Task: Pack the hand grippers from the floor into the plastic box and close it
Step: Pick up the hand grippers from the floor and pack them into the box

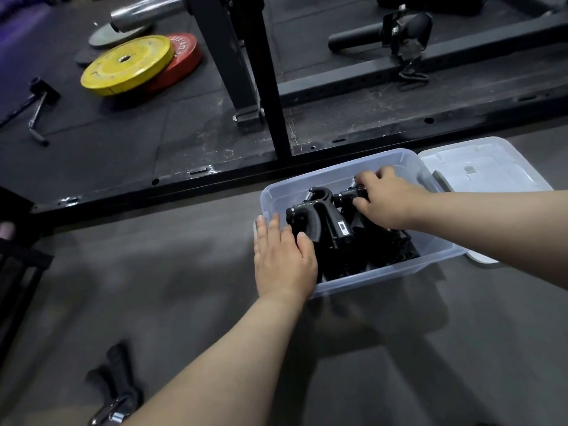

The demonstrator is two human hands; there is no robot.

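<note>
The left hand [284, 256] lies flat, fingers relaxed, on the plastic box [384, 275] rim; the right hand [387, 201] clasps a hand gripper [349, 193] inside; another gripper [113, 385] lies on the floor [184, 272]

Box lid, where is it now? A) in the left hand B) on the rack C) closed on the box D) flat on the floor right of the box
D: the lid lies flat on the floor right of the open plastic box, while the right hand grips a hand gripper inside it.
</note>
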